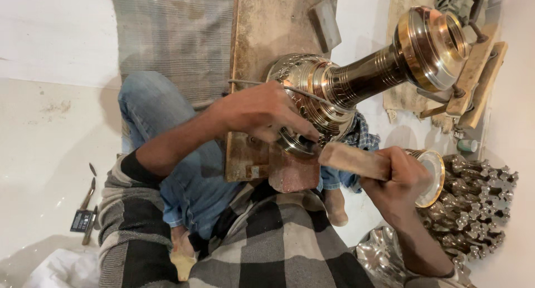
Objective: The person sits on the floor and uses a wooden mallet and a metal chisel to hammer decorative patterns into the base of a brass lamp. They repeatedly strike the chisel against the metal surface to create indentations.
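A tall polished brass vase [356, 76] lies on its side across a wooden board [267, 20], its engraved round belly near me and its flared mouth at the far right. My left hand [262, 112] rests on the vase's foot ring and pinches a thin metal tool against it. My right hand [398, 179] grips a wooden mallet [354, 160], whose head sits right by the foot ring. A reddish block [292, 173] lies under the vase's foot.
A pile of shiny metal castings [473, 204] lies at the right, with a brass-rimmed round piece [433, 176] behind my right hand. Small hand tools [86, 210] lie on the white floor at left. A grey mat [173, 37] lies beyond my knee. Wooden pieces [473, 81] sit beside the vase mouth.
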Demonstrator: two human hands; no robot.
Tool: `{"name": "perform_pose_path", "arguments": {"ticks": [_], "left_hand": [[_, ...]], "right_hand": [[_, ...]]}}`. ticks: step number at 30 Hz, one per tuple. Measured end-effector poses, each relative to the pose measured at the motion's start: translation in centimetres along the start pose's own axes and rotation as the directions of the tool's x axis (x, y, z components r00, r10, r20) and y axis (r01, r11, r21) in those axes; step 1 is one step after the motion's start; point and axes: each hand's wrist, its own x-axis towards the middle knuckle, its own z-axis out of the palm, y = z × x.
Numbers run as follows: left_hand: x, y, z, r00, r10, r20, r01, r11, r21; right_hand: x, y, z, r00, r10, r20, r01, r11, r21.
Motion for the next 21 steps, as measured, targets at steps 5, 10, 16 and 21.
{"name": "perform_pose_path", "arguments": {"ticks": [5,10,16,21], "left_hand": [[-0.8,-0.2,0.7,0.514,-0.327,-0.793,-0.066,0.907,-0.416],[-5.0,2.5,1.4,-0.078,-0.613,-0.786,0.351,0.721,-0.597],[-4.3,6.9,6.5,-0.288,-0.276,-0.917,0.859,0.348,-0.375],[-0.8,7.7,9.6,-0.406,-0.293,-0.866,0.694,0.518,-0.5]], "right_hand": [[-1.4,-0.1,4.2,0.936,0.352,-0.023,-0.249,0.707,0.662],[-3.8,0.3,8.6,0.757,0.636,0.152,-0.347,0.194,0.918],[-6.0,0.2,8.1,0.678,0.64,0.362,-0.592,0.183,0.784],[-5.7,2.5,8.4,0.73,0.546,0.411,-0.498,0.014,0.867]]}}
